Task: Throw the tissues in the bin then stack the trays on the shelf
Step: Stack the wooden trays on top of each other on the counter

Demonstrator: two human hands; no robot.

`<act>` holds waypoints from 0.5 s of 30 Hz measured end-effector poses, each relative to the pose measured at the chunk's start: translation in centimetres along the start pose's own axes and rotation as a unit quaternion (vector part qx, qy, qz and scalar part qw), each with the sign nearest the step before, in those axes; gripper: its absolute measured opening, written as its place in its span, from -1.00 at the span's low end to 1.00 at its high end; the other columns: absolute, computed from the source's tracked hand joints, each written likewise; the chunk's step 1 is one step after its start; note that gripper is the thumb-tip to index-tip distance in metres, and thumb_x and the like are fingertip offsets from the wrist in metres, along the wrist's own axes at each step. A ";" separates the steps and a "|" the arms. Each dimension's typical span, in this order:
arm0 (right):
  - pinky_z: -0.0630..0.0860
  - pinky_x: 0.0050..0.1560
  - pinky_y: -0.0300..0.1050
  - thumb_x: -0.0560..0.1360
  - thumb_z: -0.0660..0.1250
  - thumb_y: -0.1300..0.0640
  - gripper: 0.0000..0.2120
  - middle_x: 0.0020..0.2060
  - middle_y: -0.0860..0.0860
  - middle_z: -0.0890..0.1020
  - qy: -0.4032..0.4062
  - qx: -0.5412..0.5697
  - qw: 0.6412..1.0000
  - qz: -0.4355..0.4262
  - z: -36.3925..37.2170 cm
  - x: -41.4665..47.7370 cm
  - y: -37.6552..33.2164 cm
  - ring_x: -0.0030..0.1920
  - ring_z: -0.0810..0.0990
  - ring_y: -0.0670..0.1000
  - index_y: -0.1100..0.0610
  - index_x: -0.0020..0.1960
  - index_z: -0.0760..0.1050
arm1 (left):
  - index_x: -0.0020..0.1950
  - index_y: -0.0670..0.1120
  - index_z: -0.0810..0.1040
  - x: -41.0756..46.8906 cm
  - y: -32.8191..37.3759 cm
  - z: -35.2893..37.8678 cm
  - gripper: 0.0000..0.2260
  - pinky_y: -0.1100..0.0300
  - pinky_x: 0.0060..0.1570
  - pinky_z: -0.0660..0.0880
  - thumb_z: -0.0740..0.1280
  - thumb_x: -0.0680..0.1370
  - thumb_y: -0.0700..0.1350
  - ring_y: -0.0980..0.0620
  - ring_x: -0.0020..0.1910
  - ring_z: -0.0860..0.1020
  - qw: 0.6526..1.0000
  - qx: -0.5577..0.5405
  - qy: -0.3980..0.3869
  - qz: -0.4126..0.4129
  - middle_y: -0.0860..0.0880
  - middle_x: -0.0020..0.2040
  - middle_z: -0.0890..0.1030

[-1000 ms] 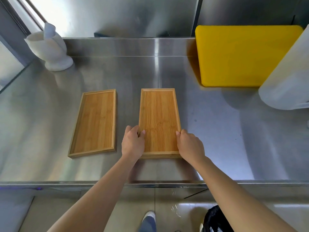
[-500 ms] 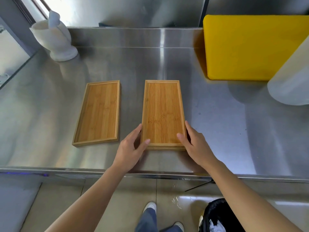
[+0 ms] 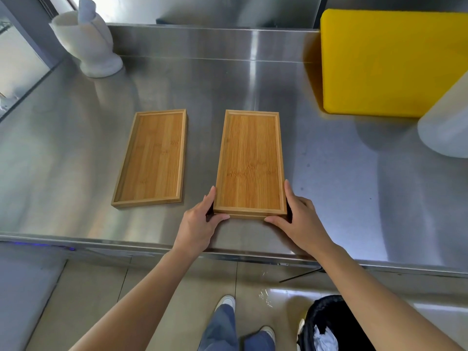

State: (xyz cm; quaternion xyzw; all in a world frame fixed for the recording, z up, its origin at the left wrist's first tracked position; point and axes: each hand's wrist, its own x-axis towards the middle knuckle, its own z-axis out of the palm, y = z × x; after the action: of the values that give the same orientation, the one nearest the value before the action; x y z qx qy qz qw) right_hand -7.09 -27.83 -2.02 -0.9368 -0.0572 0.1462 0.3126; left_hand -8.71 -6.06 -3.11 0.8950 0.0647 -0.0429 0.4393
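We stand at a steel counter (image 3: 329, 198) with both hands on the right-hand wooden tray (image 3: 250, 160). That tray looks like two trays already nested, since a second wooden edge shows just under its near rim, though we cannot be sure. Our left hand (image 3: 200, 224) cups the near left corner, thumb along the front edge and fingers (image 3: 211, 196) laid against the left side. Our right hand (image 3: 301, 221) mirrors it at the near right corner, thumb on the front edge, fingers running up the right side. Both hands are closed lightly around the tray's corners, pressing inward; the tray rests flat on the counter, not lifted.

The other tray (image 3: 152, 158) lies flat and untouched just to the left, a clear gap between the two.

Down by our feet, the black bin (image 3: 329, 323) holds white crumpled tissue (image 3: 325, 340), and we see no tissue on either tray or on the counter. So we judge the first part done. What remains is the stacking: the left tray is not yet joined to the one in our hands, and no shelf is in view, so the carrying and placing are all ahead of us.
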 end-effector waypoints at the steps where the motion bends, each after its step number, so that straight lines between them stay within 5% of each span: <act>1: 0.25 0.35 -0.02 0.45 0.26 -0.16 -0.13 0.42 0.07 0.29 -0.002 -0.002 1.000 0.003 0.0 0.0 0.0 0.41 0.17 0.10 0.03 0.50 -0.25 | 0.50 -0.09 0.19 0.0 0.0 0.0 -0.37 0.14 0.33 0.33 0.39 0.50 -0.14 -0.06 0.41 0.38 1.000 -0.001 0.004 0.001 -0.15 0.30 0.55; 12: 0.29 0.33 0.00 0.40 0.28 -0.24 -0.07 0.41 0.06 0.29 0.010 -0.007 1.000 0.010 0.1 -0.2 0.0 0.39 0.20 0.09 0.02 0.50 -0.24 | 0.50 -0.08 0.19 -0.3 0.1 0.0 -0.37 0.11 0.35 0.33 0.39 0.50 -0.14 -0.07 0.40 0.38 1.000 0.003 0.008 0.005 -0.14 0.32 0.53; 15: 0.37 0.24 0.04 0.37 0.14 -0.37 -0.14 0.37 0.04 0.40 0.071 -0.013 0.997 -0.005 -0.2 -0.4 -0.1 0.31 0.35 0.12 0.04 0.50 -0.02 | 0.49 -0.09 0.22 -0.5 0.0 -0.7 -0.36 0.26 0.29 0.28 0.42 0.47 -0.15 0.09 0.35 0.38 0.999 -0.029 0.010 0.014 -0.03 0.35 0.48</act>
State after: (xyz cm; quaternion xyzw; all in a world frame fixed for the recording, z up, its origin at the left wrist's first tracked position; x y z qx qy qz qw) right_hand -7.37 -27.98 -1.71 -0.9484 -0.0415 0.0766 0.3048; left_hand -9.20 -5.52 -2.61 0.8833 0.0579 -0.0256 0.4645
